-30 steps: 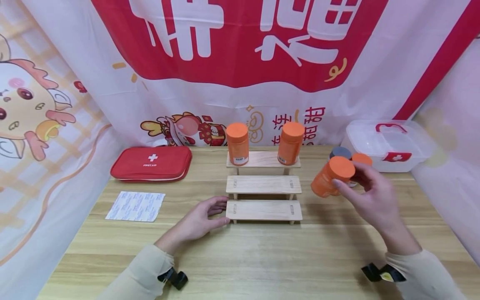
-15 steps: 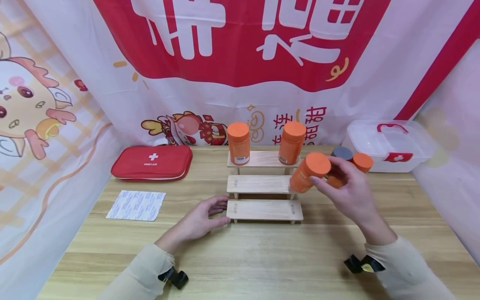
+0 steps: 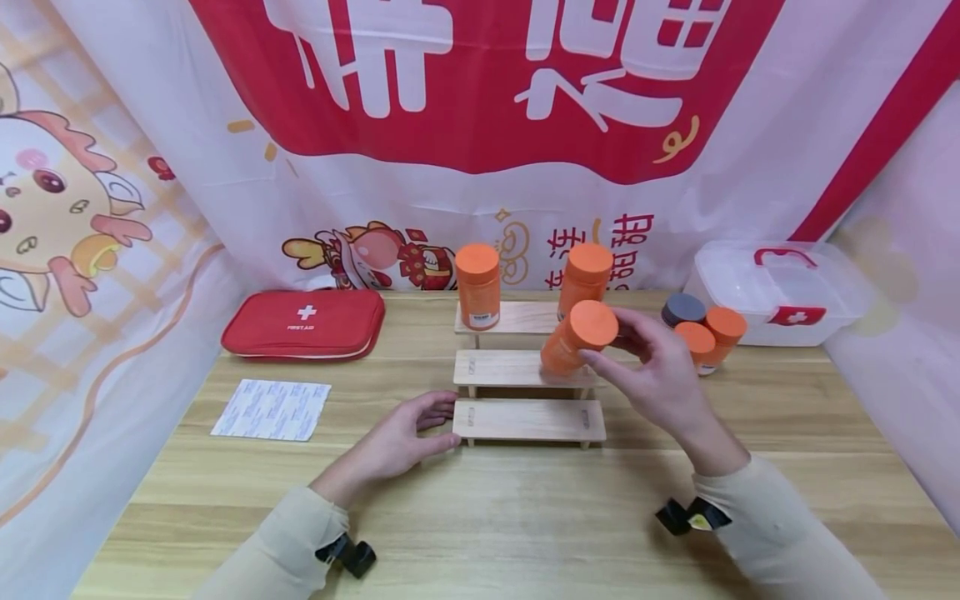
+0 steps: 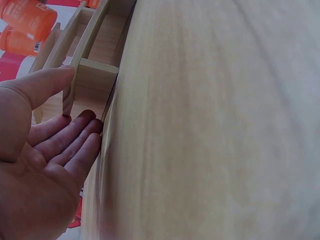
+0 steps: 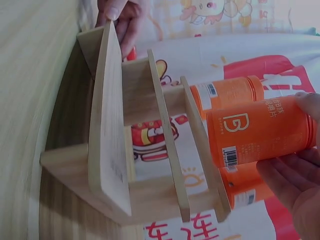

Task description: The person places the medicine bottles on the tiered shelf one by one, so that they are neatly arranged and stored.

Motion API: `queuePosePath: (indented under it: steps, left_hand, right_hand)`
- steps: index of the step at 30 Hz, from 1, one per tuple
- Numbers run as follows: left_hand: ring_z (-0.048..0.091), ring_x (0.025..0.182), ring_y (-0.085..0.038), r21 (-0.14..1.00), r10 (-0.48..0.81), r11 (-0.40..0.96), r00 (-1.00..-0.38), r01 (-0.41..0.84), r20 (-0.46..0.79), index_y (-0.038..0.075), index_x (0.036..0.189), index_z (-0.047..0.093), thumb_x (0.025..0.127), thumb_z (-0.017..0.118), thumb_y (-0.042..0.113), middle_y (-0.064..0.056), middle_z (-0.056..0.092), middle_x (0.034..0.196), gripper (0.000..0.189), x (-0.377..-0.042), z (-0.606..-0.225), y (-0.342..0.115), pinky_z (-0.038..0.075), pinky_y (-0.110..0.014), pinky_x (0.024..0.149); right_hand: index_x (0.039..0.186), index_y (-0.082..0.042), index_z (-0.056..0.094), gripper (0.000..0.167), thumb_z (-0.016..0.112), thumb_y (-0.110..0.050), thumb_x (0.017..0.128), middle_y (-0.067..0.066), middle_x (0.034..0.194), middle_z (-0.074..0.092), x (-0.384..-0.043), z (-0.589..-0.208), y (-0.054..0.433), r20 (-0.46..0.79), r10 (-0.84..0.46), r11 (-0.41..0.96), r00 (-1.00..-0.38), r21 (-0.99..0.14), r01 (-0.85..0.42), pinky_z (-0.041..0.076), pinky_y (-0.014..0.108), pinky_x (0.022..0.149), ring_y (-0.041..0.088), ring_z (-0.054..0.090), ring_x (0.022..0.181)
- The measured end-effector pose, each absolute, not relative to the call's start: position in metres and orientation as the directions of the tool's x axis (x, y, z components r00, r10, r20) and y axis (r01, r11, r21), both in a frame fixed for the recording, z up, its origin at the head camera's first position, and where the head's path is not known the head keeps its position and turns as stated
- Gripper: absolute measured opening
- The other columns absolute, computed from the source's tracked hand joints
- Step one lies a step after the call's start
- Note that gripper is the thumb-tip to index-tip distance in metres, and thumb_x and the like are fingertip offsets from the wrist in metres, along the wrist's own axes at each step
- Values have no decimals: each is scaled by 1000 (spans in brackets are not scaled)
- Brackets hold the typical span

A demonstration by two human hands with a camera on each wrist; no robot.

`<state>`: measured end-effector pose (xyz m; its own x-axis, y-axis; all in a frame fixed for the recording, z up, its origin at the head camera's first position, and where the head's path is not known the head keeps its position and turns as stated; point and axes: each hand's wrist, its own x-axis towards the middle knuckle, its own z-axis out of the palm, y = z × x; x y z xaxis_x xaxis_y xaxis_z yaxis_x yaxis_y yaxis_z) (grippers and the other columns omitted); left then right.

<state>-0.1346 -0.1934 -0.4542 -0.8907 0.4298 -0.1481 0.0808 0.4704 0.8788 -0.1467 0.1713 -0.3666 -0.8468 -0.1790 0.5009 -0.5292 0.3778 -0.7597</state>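
Observation:
My right hand [image 3: 660, 375] grips an orange supplement bottle [image 3: 570, 346] near its lid, thumb on one side and fingers on the other. The bottle leans over the right part of the middle step of a wooden three-step stand [image 3: 517, 417]. In the right wrist view, its label [image 5: 250, 130] shows white print and a barcode. At the left end of the stand's lowest step, my left hand [image 3: 401, 437] holds the board, thumb at the front corner and fingers toward the back. Two similar orange bottles, one left [image 3: 478, 287] and one right [image 3: 587, 271], stand on the top step.
To the right are a grey-lidded bottle [image 3: 683, 308] and two orange-lidded ones [image 3: 695, 340], beside a clear first-aid box [image 3: 780, 287]. A red first-aid pouch [image 3: 303, 325] and a white printed packet [image 3: 272, 410] lie left. A printed cloth [image 3: 420, 187] hangs behind the table.
My right hand has carried the orange bottle leftward from the group at the right to over the middle step. The left hand stays at the stand's lowest step.

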Motion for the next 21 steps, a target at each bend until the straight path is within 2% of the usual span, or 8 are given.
queuePosePath:
  steps: [6,15,21]
  left_hand:
    - [59,143,-43,878,431,472,-891,85,-145,2,157,50,100,78,23,-23,60,155,67,-134,-453,-193,48,-59,123]
    - [59,144,-41,876,422,477,-893,70,-158,4,158,50,100,78,22,-21,60,156,67,-134,-453,-193,47,-57,124]
    - [60,143,-39,869,405,491,-899,63,-164,6,159,50,100,79,23,-18,61,156,68,-133,-452,-193,48,-56,124]
  right_hand:
    - [140,4,64,58,87,3,87,18,133,73,-154,-368,158,503,-215,368,-837,-752,-547,58,12,100,-5,67,116]
    - [141,1,64,57,87,-1,89,16,134,73,-162,-368,139,489,-243,330,-838,-770,-545,62,20,100,25,73,118]
    - [141,0,65,55,87,-6,91,17,133,74,-166,-368,125,461,-257,343,-849,-778,-527,65,31,100,31,75,117]
